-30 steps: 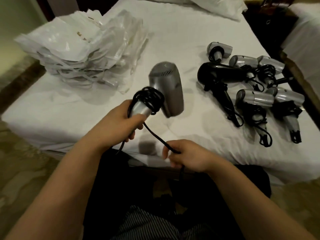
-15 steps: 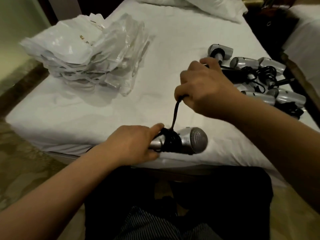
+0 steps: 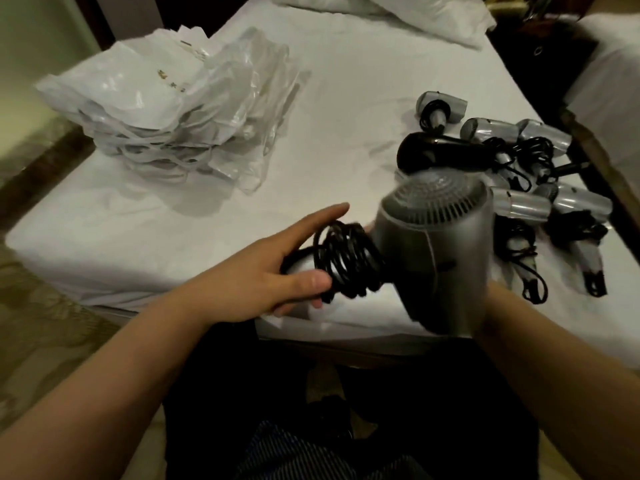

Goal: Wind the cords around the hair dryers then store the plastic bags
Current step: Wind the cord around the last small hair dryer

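Cord (image 3: pixel 346 261) sits fully coiled on the hair dryer (image 3: pixel 436 251) handle, held above the bed (image 3: pixel 329 98); left hand (image 3: pixel 277 271) spread against it, right hand's grip hidden. Finished dryers (image 3: pixel 519 174) lie right; plastic bags (image 3: pixel 166 109) remain unstored.

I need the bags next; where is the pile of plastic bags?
The pile of plastic bags lies on the bed's far left, away from the hair dryers on the right.
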Available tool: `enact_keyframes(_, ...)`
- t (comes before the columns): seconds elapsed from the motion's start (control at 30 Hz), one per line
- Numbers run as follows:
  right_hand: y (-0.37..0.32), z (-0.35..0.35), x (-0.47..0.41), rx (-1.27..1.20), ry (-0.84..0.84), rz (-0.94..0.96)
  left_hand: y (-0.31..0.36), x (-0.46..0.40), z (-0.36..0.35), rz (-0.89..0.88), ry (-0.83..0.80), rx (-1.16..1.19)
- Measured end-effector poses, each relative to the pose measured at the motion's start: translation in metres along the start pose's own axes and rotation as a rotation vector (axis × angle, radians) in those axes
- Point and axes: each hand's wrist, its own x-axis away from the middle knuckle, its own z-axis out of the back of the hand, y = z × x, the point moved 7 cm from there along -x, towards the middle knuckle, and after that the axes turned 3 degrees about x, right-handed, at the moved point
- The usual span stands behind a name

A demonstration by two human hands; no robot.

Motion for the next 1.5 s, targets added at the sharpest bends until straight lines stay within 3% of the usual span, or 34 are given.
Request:
enact_keyframes(0.07, 0.02, -0.02, 0.012, -0.471, -0.099, -0.142, -0.005, -0.007, 0.006, -0.069, 0.063, 0.181)
enact_keyframes(0.1, 0.02, -0.022, 0.023, -0.652, -0.059, -0.181, -0.007, -0.009, 0.01, -0.094, 0.111, 0.242)
enact_keyframes(0.17, 0.02, -0.014, 0.042, -0.936, 0.105, -0.146, -0.011, -0.01, 0.018, -0.119, 0.216, 0.337)
enact_keyframes(0.27, 0.038, -0.022, 0.058, -1.141, 0.326, -0.254, -0.019, -0.007, 0.026, -0.128, 0.37, 0.413)
enact_keyframes(0.4, 0.076, -0.059, 0.07, -1.072, 0.39, -0.515, -0.02, -0.001, 0.037, -0.111, 0.52, 0.406)
enact_keyframes(0.5, 0.113, -0.078, 0.098, -0.819, 0.408, -0.782, -0.016, 0.003, 0.049, -0.089, 0.637, 0.41)
enact_keyframes(0.63, 0.139, -0.091, 0.12, -0.615, 0.307, -1.013, -0.01, 0.003, 0.051, -0.069, 0.675, 0.425)
enact_keyframes(0.7, 0.142, -0.085, 0.114, -0.303, 0.154, -1.007, -0.01, -0.001, 0.044, -0.056, 0.641, 0.403)
enact_keyframes(0.77, 0.122, -0.076, 0.097, 0.114, -0.039, -0.867, -0.007, -0.006, 0.035, -0.073, 0.567, 0.371)
enact_keyframes(0.8, 0.11, -0.073, 0.086, 0.221, -0.079, -0.775, -0.004, -0.009, 0.029, -0.081, 0.519, 0.348)
enact_keyframes(0.87, 0.084, -0.059, 0.073, 0.222, 0.019, -0.705, 0.002, -0.013, 0.017, -0.088, 0.432, 0.321)
enact_keyframes(0.93, 0.054, -0.025, 0.066, 0.0, 0.387, -0.683, 0.006, -0.017, 0.009, -0.082, 0.388, 0.321)
enact_keyframes(1.0, 0.029, -0.003, 0.064, -0.562, 0.687, -0.532, 0.009, -0.019, 0.006, -0.076, 0.386, 0.332)
enact_keyframes(1.07, 0.007, 0.001, 0.06, -1.22, 0.677, -0.381, 0.014, -0.019, 0.005, -0.095, 0.375, 0.338)
enact_keyframes(1.1, 0.003, 0.005, 0.06, -1.338, 0.645, -0.379, 0.016, -0.019, 0.006, -0.105, 0.37, 0.337)
enact_keyframes(1.13, 0.002, 0.01, 0.059, -1.292, 0.627, -0.412, 0.018, -0.018, 0.008, -0.105, 0.37, 0.337)
enact_keyframes(1.2, 0.005, 0.03, 0.062, -0.864, 0.723, -0.455, 0.02, -0.015, 0.012, -0.095, 0.381, 0.334)
enact_keyframes(1.27, -0.015, 0.057, 0.065, -0.379, 0.888, -0.287, 0.02, -0.012, 0.014, -0.074, 0.391, 0.312)
enact_keyframes(1.33, -0.039, 0.056, 0.057, -0.116, 0.812, -0.192, 0.022, -0.013, 0.013, -0.066, 0.384, 0.279)
enact_keyframes(1.4, -0.035, 0.036, 0.042, -0.11, 0.614, -0.306, 0.025, -0.014, 0.011, -0.073, 0.38, 0.296)
enact_keyframes(1.5, -0.021, 0.004, 0.035, -0.389, 0.483, -0.445, 0.03, -0.015, 0.01, -0.087, 0.374, 0.305)
